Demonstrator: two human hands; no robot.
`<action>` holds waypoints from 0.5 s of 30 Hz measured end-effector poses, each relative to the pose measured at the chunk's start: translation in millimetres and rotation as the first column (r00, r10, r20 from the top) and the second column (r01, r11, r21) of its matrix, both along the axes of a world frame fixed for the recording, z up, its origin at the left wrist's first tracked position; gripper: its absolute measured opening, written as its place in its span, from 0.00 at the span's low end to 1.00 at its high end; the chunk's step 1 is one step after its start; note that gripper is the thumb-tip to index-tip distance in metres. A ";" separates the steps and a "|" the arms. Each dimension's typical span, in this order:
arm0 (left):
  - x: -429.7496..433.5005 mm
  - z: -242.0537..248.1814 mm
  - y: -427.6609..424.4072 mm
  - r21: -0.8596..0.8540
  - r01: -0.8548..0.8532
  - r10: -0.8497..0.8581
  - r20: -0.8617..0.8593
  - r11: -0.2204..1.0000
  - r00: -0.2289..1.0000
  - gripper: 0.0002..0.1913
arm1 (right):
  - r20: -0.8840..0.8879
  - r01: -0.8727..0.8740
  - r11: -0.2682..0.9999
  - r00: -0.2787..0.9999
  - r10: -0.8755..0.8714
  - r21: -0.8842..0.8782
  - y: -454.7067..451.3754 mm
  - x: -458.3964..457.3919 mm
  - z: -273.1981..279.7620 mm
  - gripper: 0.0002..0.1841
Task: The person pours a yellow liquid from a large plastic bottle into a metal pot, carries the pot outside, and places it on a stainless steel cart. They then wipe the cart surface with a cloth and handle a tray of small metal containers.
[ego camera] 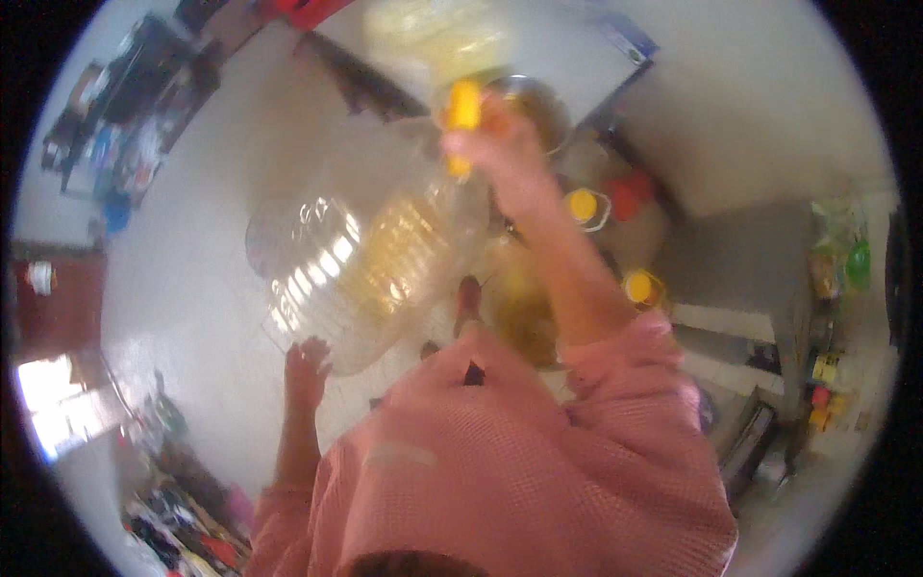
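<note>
My right hand (508, 151) is stretched forward and gripped around a yellow cylindrical object (465, 104). Motion blur hides exactly what that object is. Just beyond the hand is a round metal bowl or pot (544, 101), partly covered by it. My left hand (308, 368) hangs low on the left with nothing in it, its fingers somewhat apart. Before me lies a large clear ribbed plastic container (317, 260), shiny with reflections. A second ribbed part with a yellowish tint (400, 252) sits beside it, and I cannot tell whether they are one piece.
Two yellow-capped containers (583, 205) (640, 287) stand to the right, near a red object (631, 193). Yellowish translucent plastic (436, 32) is on the white surface ahead. A grey panel (735, 252) rises at right. My shoe (469, 296) shows below.
</note>
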State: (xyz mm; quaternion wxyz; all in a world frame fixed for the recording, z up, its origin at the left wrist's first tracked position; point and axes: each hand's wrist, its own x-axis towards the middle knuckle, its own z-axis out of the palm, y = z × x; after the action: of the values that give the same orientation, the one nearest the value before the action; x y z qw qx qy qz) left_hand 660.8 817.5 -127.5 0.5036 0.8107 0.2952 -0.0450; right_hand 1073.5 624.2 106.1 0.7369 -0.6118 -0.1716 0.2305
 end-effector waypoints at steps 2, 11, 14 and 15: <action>-15.4 -3.4 1.8 -0.003 -0.007 0.007 0.027 1.000 1.000 0.19 | 0.055 -0.082 0.990 0.996 0.076 0.117 -0.3 -6.6 14.8 0.22; -64.0 -4.8 -1.7 -0.545 -0.594 0.676 -0.067 0.591 0.734 0.19 | 0.163 -0.523 0.803 0.853 0.497 0.287 36.9 -102.7 84.6 0.28; -56.0 24.4 12.4 -0.393 -0.751 0.813 -0.016 0.531 0.583 0.15 | 0.104 -0.562 0.800 0.827 0.553 0.209 43.7 -139.6 85.4 0.25; -47.9 43.0 12.8 -0.400 -0.719 0.794 0.036 0.568 0.607 0.16 | 0.102 -0.570 0.800 0.821 0.561 0.188 44.6 -147.1 84.3 0.25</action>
State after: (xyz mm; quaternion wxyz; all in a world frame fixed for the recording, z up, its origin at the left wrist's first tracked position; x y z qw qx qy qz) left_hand 612.9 830.3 -84.5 0.6355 0.5021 0.5470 0.2116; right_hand 926.5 668.8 190.4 0.6914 -0.4559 -0.3849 0.4074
